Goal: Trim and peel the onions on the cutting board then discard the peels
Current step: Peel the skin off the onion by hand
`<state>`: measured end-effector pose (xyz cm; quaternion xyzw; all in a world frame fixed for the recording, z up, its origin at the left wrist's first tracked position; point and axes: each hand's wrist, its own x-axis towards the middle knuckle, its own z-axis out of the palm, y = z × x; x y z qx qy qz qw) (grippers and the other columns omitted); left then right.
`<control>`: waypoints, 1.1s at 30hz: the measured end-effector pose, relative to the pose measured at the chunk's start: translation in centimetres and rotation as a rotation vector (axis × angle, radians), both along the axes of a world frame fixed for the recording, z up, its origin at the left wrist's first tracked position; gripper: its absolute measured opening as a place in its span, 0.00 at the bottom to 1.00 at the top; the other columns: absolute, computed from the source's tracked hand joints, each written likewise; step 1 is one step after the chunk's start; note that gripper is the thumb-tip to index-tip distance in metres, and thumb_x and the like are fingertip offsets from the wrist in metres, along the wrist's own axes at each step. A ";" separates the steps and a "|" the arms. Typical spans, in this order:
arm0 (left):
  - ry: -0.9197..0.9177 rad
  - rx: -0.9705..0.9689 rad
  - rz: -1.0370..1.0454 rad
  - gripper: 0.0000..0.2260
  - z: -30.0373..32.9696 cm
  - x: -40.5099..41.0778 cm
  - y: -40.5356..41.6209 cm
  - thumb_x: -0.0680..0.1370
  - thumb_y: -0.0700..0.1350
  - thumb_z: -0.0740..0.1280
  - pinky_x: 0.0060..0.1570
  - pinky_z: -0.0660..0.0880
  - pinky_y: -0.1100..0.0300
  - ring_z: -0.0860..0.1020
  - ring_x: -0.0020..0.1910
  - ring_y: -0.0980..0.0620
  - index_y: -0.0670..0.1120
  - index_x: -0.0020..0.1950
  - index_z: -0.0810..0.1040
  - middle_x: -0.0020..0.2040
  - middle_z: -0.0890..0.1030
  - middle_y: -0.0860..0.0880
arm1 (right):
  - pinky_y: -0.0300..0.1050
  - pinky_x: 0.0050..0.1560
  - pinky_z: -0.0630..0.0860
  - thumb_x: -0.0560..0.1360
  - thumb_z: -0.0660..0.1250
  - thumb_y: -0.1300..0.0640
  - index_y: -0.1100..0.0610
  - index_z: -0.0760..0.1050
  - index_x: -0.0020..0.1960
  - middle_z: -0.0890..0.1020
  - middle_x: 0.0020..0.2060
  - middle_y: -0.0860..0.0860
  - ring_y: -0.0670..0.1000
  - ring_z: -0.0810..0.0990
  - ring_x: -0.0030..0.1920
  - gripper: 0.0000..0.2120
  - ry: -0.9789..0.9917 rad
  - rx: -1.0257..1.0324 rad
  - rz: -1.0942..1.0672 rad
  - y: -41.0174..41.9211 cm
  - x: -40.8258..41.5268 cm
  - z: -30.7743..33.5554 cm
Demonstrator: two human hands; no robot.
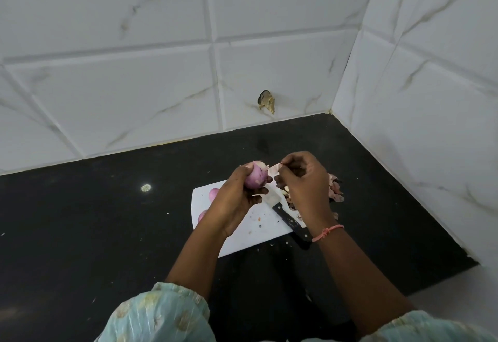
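Your left hand (237, 196) grips onion (256, 177) above cutting board (253, 231); your right hand (304, 180) just beside, pinching peel strip (275, 168). Knife (289, 221) lies on board, peel pile (335, 188) on bench.

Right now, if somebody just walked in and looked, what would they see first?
First, the two hands in the middle: the left hand holds a round pink-purple onion above the white plastic cutting board, and the right hand pinches a papery strip of peel off it. A black-handled knife lies on the board under the right wrist, with a heap of peels just beyond.
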<state>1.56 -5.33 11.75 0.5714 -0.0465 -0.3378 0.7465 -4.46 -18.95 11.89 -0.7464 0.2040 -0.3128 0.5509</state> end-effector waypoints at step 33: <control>-0.381 0.201 -0.043 0.11 0.3 -0.5 0.1 0.74 0.60 0.59 0.47 0.72 0.52 0.76 0.41 0.52 0.62 0.52 0.77 0.42 0.82 0.56 | 0.44 0.51 0.82 0.74 0.71 0.50 0.54 0.82 0.56 0.85 0.47 0.46 0.43 0.84 0.48 0.13 0.028 -0.129 0.213 0.5 -0.1 -0.5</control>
